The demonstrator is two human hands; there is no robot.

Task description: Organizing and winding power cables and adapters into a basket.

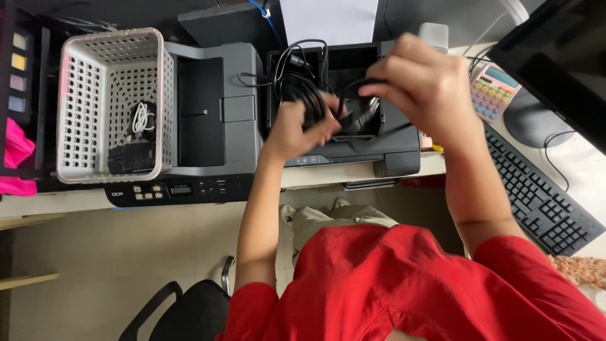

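Red short-sleeved shirt, bare forearms (light trousers below)

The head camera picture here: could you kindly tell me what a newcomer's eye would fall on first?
First, the two hands, left hand and right hand, gripping a tangle of black cables above a dark printer at the centre. Next, the red shirt filling the bottom right. At left, a white perforated basket sits on a grey printer, and a pastel calculator lies at right beside a black keyboard.

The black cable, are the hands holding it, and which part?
Yes. The left hand grips the bunched loops of the black cable, and the right hand pinches a strand of it near the top of the bundle, above the printer.
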